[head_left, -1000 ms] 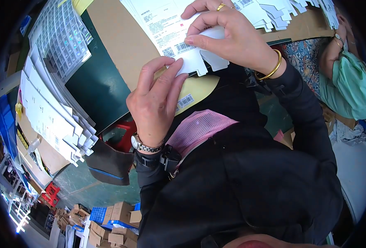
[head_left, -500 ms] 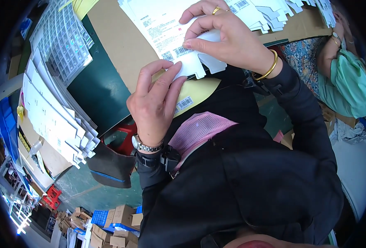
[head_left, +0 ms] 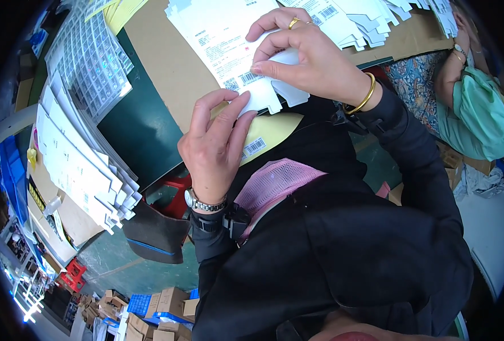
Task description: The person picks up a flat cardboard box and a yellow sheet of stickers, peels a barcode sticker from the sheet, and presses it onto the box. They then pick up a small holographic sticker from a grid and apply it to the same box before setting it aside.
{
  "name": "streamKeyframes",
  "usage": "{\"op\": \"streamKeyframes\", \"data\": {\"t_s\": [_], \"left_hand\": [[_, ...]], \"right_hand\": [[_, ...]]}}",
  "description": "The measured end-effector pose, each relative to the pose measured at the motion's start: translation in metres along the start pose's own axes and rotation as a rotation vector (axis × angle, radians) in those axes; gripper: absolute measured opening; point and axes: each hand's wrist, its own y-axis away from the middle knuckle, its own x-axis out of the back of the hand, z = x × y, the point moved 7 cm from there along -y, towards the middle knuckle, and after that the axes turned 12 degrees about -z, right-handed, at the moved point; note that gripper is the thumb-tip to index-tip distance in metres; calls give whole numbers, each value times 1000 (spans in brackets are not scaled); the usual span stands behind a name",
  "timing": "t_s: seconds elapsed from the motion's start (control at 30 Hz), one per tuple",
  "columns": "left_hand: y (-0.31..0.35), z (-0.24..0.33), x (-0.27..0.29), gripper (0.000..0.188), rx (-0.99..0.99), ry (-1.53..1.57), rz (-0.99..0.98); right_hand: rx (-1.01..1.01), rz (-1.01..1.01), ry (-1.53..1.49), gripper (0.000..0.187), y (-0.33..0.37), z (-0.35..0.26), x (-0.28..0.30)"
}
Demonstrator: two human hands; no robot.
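A flat white printed carton blank (head_left: 220, 48) lies at the table's near edge, its tabs jutting toward me. My left hand (head_left: 215, 142) pinches its near left corner between thumb and fingers. Bent over the blank, my right hand (head_left: 314, 59) has thumb and forefinger tips pressed together beside a printed barcode; what they hold, if anything, is too small to make out. A gold ring and bangle are on that hand and wrist. Below the blank, a yellow sheet with barcode labels (head_left: 277, 131) hangs over my lap, close to my left fingertips.
White carton blanks (head_left: 78, 165) are stacked at the left, beside clear label sheets (head_left: 90, 62). More blanks (head_left: 371, 25) spread over the cardboard (head_left: 161, 68) at the far right. Another person's arm (head_left: 454, 62) is at the right. A red stool (head_left: 175, 196) stands under the table.
The view has shifted slightly. Both hands keep nearly the same places on the blank, with only tiny finger movement.
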Motion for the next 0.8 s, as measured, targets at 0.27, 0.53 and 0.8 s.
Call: {"op": "streamKeyframes", "data": {"t_s": [0.27, 0.53, 0.8], "left_hand": [[1, 1, 0, 30, -1, -13, -5], [-1, 1, 0, 35, 23, -38, -25], [-1, 1, -2, 36, 49, -37, -47]], "right_hand": [[3, 4, -22, 10, 1, 1, -1], [90, 56, 208, 8, 2, 12, -7], [103, 147, 260, 13, 5, 11, -9]]}}
